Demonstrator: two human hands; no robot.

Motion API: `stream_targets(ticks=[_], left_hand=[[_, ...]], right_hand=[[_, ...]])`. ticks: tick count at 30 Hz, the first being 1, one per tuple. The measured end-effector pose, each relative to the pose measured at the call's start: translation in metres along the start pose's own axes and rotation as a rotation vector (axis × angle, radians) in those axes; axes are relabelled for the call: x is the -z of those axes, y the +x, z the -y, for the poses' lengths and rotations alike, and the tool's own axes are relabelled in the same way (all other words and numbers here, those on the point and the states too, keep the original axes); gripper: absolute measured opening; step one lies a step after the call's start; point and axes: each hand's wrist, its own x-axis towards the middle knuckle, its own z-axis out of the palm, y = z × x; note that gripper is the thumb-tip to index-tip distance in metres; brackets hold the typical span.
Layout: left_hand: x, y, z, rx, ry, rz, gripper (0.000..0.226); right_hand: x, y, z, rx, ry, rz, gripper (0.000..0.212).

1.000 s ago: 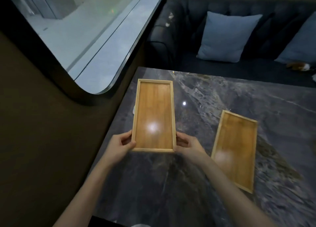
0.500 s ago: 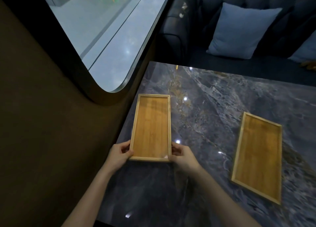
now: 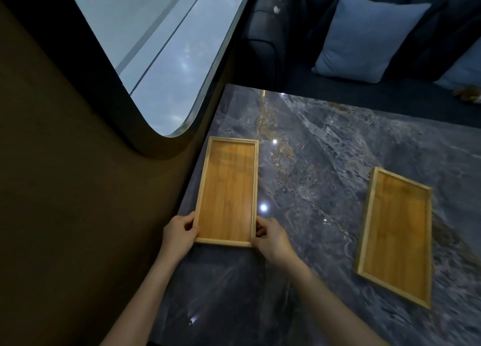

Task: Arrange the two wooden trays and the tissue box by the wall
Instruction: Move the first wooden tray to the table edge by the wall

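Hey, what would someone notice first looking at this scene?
Two hands, left hand and right hand, grip the near end of a wooden tray at the marble table's wall-side edge. A second wooden tray lies angled to the right, alone.

Dark marble table (image 3: 325,163) with two wooden trays (image 3: 227,192) (image 3: 397,235), well apart.

1. The scene is dim — most light enters through the large rounded-corner glass window (image 3: 166,46), cool and bluish.
2. Small white glare spots sit on the polished grey marble tabletop (image 3: 325,163), one just right of the nearer rectangular wooden tray (image 3: 229,192).
3. The brown wall (image 3: 65,189) lies in deep shadow.
4. Wide-angle distortion bends the edges; the dark blue sofa (image 3: 286,33) looks soft and murky.
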Motion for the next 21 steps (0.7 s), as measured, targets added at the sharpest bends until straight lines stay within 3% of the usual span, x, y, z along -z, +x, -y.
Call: stream_targets(ticks=[21], left_hand=[[-0.001, 0.012, 0.023, -0.128, 0.380, -0.187, 0.015]], right_hand=[[-0.036, 0.000, 0.002, 0.077, 0.061, -0.104, 0.028]])
